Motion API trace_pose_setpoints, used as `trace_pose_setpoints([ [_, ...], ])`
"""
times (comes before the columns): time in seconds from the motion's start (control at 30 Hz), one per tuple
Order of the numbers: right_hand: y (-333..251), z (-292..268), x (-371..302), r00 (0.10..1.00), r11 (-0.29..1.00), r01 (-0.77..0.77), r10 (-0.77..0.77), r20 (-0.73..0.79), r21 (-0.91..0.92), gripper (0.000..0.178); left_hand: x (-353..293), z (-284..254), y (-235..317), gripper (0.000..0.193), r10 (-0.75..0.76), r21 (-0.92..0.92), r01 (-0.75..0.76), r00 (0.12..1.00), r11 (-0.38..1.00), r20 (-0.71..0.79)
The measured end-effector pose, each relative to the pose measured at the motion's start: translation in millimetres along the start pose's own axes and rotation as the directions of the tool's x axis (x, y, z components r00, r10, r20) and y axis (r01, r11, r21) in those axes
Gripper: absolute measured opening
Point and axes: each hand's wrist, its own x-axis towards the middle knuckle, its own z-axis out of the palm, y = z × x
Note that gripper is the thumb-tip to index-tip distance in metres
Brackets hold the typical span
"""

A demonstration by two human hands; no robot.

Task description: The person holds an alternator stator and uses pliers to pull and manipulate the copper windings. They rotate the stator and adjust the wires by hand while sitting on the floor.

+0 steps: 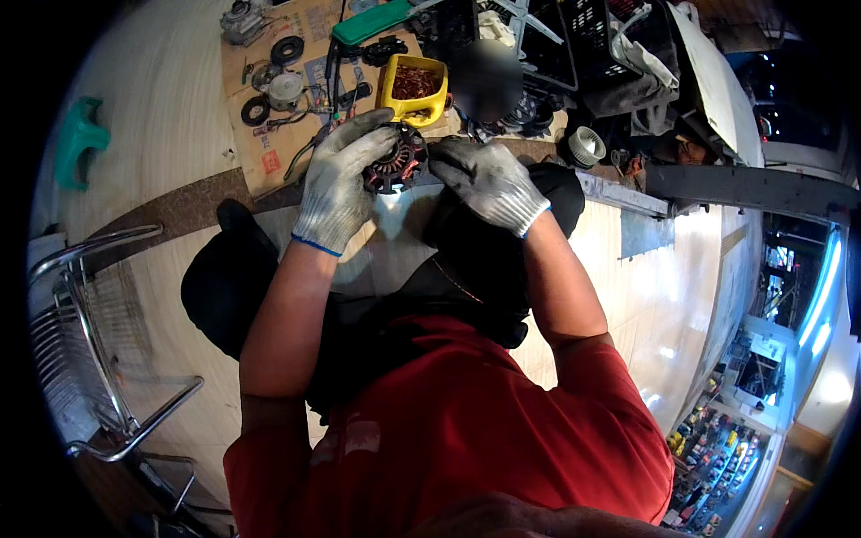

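Both my hands wear whitish knit work gloves, soiled grey at the fingers. My left hand grips a round black motor part with copper windings by its left side, in front of my knees. Close to the right side of that part is my right hand, its fingers drawn together; whatever they hold is hidden. Just beyond the motor part stands a yellow cut-open jug with a handle, filled with reddish copper scraps.
Cardboard on the floor bears a black ring, a silver motor housing and a green case. Black crates stand far right, a white blower wheel nearer. Leftward are a green stool and a metal-framed chair.
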Motion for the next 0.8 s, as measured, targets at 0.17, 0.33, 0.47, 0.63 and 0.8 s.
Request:
trace_pose_setpoints([
  [0.17,6.1,-11.4,-1.2,1.0,0.985,-0.003,-0.002,-0.027,-0.171,0.028,-1.9,8.7,-1.0,0.044,0.108,0.254,-0.088,0.992,0.963,-0.064],
  [0.33,-28.5,-15.8,-18.3,0.996,0.954,0.068,-0.084,-0.043,-0.293,0.029,3.0,5.7,-6.6,0.046,0.183,0.274,-0.138,0.972,0.952,-0.145],
  [0.47,-30.2,3.5,-28.5,0.987,0.93,0.136,-0.155,-0.03,-0.341,0.024,8.9,8.0,-9.3,0.036,0.161,0.094,-0.144,0.964,0.985,-0.21],
  [0.63,-7.5,15.4,-42.4,0.998,0.835,0.054,-0.061,0.006,-0.548,0.027,10.5,5.3,-6.1,0.031,0.13,-0.107,-0.161,0.96,0.981,-0.248],
  [0.8,16.9,-13.2,-54.1,0.976,0.874,-0.007,-0.101,-0.195,-0.485,0.018,6.4,-2.9,-4.9,0.028,0.022,-0.211,-0.044,0.994,0.977,-0.104],
])
